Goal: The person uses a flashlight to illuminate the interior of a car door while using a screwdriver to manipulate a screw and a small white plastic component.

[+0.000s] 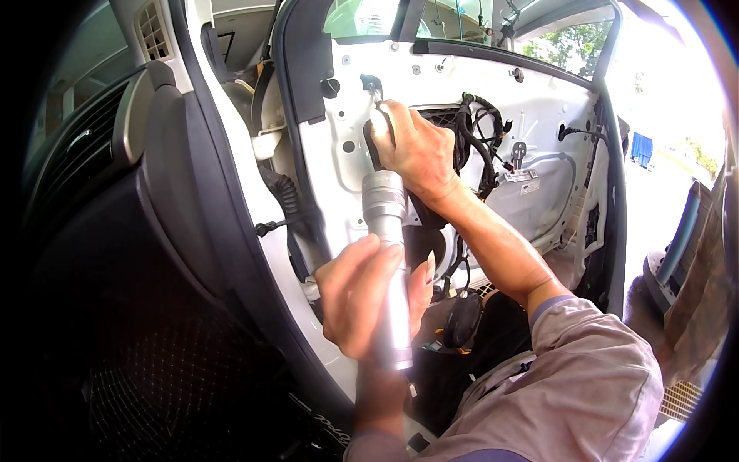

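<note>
In my left hand (354, 289) is a silver metal flashlight (384, 202), gripped around its barrel with the wider head pointing up toward the door. My right hand (419, 150) is wrapped around a hand tool with a narrow metal end (375, 90). That end meets a dark opening near the upper front part of the stripped white car door (392, 73). Most of the tool is hidden by my fingers, so its exact kind cannot be told. The flashlight head sits just below my right hand.
A black wiring harness (481, 142) hangs from the door's middle. To the left are the white door pillar (231, 127) and the dark dashboard side (169, 146). A black cable boot (281, 189) bridges pillar and door. A blue cloth (641, 149) hangs outside at right.
</note>
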